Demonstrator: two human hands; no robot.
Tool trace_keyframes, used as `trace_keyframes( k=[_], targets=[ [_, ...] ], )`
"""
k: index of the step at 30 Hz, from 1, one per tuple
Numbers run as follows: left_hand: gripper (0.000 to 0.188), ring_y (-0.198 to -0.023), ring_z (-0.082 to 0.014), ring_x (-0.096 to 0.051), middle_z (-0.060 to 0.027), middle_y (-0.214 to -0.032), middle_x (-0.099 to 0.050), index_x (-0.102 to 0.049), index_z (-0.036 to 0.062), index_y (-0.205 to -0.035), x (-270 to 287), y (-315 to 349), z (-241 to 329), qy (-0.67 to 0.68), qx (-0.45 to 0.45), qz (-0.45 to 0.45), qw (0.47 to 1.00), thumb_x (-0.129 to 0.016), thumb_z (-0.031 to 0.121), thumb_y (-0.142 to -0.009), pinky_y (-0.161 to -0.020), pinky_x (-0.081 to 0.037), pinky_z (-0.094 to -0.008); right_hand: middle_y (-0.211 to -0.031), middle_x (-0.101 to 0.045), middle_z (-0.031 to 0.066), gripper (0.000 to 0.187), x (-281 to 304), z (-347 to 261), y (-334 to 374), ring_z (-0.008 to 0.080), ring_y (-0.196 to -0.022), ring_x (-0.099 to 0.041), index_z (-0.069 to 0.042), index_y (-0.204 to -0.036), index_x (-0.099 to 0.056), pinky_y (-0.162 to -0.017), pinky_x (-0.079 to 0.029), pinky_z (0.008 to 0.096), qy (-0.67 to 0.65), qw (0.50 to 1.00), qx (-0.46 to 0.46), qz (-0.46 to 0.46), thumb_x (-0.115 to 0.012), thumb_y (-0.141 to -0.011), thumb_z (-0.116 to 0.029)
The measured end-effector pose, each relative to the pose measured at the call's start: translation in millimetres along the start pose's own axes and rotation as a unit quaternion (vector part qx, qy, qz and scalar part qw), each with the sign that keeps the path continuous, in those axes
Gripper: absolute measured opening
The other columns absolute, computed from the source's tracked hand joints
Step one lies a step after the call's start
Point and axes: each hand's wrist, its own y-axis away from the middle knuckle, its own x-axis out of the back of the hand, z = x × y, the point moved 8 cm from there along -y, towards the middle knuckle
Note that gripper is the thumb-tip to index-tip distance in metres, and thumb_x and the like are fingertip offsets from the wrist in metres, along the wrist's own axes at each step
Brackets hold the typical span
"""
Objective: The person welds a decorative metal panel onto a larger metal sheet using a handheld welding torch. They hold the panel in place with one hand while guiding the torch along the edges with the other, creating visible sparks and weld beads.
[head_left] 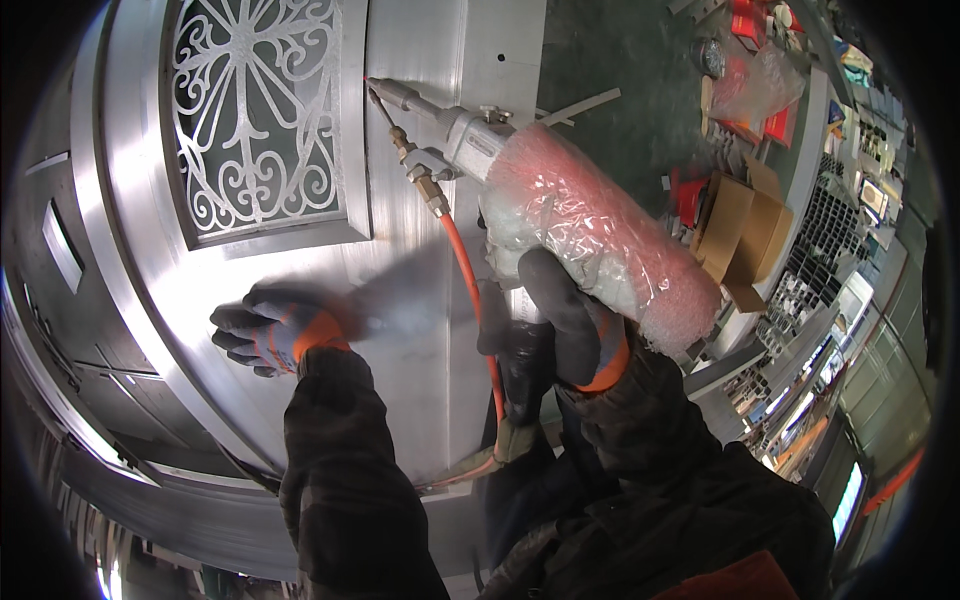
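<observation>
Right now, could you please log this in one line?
left hand: over metal panel; right hand: gripping wrapped tool; tip: near grille

Pretty uneven lighting tbh. The steel panel [420, 360] is blown out around 9 o'clock, with glare washed right up to the gloved left hand [285, 330], and a soft, smudgy shadow is cast just toward centre from it. Hard little sparkles are kicked off the plastic wrap [610, 220] at 2 o'clock, while the floor [610, 70] at 1 is left dim. Detail is mostly swallowed in the dark left sleeve [350, 470] at 7. Straight edges are bent by the fisheye, corners are blacked out, and the clutter [840, 220] near 3 is rendered kinda soft.
</observation>
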Motion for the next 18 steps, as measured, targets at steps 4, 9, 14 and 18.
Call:
trace_keyframes(
  k=[4, 9, 14, 18],
  targets=[
    [0.064, -0.145, -0.0344, -0.037, -0.012, -0.159, -0.036, -0.031, 0.0207, -0.157, 10, 7, 18, 0.023, 0.006, -0.005, 1.0, -0.03, 0.055, -0.103, -0.113, -0.034, -0.0545, -0.073, -0.063, 0.0073, 0.038, 0, -14, 6, 0.0134, -0.064, -0.059, -0.003, -0.093, -0.063, -0.058, -0.049, 0.028, 0.014, 0.999, -0.017, 0.042, -0.054, -0.104, -0.038],
    [0.065, -0.145, -0.0349, -0.037, -0.0136, -0.16, -0.033, -0.03, 0.0192, -0.157, 13, 4, 10, 0.012, -0.001, -0.002, 1.0, -0.029, 0.057, -0.104, -0.113, -0.033, -0.055, -0.082, -0.063, 0.0084, 0.036, -4, -13, 5, 0.0152, -0.07, -0.061, -0.002, -0.11, -0.057, -0.063, -0.053, 0.0294, 0.022, 0.999, -0.006, 0.024, -0.058, -0.101, -0.036],
    [0.077, -0.151, -0.0347, -0.03, -0.014, -0.167, -0.022, -0.021, 0.0212, -0.163, -5, -2, -11, 0.042, 0.039, -0.058, 0.997, -0.029, 0.066, -0.101, -0.118, -0.03, -0.0524, -0.076, -0.054, 0.0005, 0.027, -10, -6, 6, 0.0138, -0.071, -0.058, -0.005, -0.099, -0.058, -0.065, -0.051, 0.0305, -0.106, 0.992, -0.056, 0.032, -0.066, -0.098, -0.031],
    [0.073, -0.146, -0.0348, -0.036, -0.0154, -0.162, -0.03, -0.027, 0.0185, -0.16, 4, 3, 5, 0.031, 0.004, -0.026, 0.999, -0.034, 0.061, -0.101, -0.115, -0.033, -0.0532, -0.078, -0.059, 0.0036, 0.029, -3, -7, 8, 0.0139, -0.068, -0.059, -0.003, -0.099, -0.06, -0.062, -0.05, 0.0293, -0.068, 0.997, -0.039, 0.015, -0.063, -0.1, -0.032]
  ],
)
